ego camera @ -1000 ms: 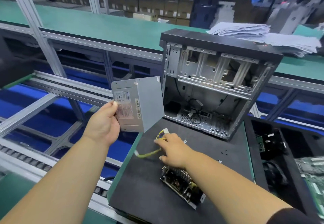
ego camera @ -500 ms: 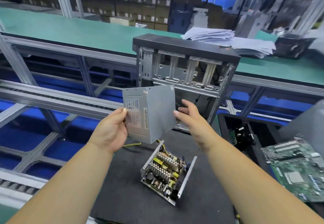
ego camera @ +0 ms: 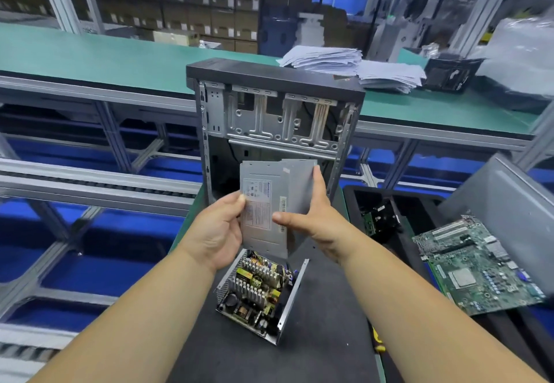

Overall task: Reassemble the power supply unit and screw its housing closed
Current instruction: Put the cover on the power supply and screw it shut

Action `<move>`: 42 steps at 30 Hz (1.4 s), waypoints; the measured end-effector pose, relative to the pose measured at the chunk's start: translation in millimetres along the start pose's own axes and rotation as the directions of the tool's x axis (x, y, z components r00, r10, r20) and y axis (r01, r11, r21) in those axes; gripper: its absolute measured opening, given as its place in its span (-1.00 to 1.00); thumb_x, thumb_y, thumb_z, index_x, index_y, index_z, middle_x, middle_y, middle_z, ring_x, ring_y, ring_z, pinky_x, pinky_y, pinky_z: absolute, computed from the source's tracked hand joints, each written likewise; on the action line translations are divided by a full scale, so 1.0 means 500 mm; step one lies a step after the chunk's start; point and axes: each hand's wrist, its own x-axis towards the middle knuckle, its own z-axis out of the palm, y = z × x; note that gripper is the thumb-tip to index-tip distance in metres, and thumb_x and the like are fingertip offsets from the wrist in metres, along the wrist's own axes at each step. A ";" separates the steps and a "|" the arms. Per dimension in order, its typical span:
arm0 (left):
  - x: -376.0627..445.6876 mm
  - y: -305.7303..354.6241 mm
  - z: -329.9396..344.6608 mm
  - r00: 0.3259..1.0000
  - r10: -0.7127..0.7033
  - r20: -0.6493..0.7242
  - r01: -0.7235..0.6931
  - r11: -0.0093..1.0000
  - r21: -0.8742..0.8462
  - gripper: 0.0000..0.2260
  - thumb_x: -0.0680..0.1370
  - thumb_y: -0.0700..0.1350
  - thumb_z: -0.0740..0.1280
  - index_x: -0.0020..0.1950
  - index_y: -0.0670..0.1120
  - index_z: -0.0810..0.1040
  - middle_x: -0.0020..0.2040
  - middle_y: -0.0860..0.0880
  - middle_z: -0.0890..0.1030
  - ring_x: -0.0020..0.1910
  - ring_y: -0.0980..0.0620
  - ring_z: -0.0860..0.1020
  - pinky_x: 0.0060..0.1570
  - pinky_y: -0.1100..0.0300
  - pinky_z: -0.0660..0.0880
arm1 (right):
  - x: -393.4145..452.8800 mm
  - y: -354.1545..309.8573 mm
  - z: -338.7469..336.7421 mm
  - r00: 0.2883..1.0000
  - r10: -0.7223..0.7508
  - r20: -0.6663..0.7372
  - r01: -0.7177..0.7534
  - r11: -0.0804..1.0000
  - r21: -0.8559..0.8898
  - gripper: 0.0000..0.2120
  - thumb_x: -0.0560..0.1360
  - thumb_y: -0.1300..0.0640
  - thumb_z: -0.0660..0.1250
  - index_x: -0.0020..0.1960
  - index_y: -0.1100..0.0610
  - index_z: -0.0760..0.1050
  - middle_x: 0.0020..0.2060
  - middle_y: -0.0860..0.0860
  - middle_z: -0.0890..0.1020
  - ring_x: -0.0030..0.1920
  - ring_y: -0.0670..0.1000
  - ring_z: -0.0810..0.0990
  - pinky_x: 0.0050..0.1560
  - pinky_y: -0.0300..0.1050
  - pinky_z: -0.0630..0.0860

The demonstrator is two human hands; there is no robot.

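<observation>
The grey metal cover of the power supply [ego camera: 263,200], with a printed label on its face, is held upright above the work mat. My left hand [ego camera: 217,232] grips its left edge with the thumb on the label. My right hand [ego camera: 311,218] holds its right side, thumb across the front and fingers behind. Directly below lies the open power supply base [ego camera: 260,292], a metal tray showing its circuit board, heat sinks and coils. No screws are visible.
An empty computer case [ego camera: 269,113] stands open just behind the cover. The black mat [ego camera: 329,337] carries the base. A green motherboard [ego camera: 476,265] lies to the right beside a black tray [ego camera: 380,218] of parts. Conveyor rails run on the left; papers [ego camera: 344,65] lie on the far bench.
My right hand left the wires on the mat and took hold of the cover's right side. The cover came to the middle, over the open base.
</observation>
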 end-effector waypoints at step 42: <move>0.024 -0.154 -0.113 0.968 0.234 -0.093 0.152 -0.249 0.957 -0.84 0.56 0.08 0.27 -0.10 0.02 0.46 -0.15 0.02 0.52 -0.07 -0.09 0.54 -0.13 0.08 0.46 | -0.063 0.038 -0.194 0.994 -0.008 0.111 0.051 0.919 -0.391 0.23 0.07 -0.30 0.62 0.46 -0.50 -0.15 0.46 -0.35 0.08 0.43 -0.13 0.18 0.38 0.00 0.27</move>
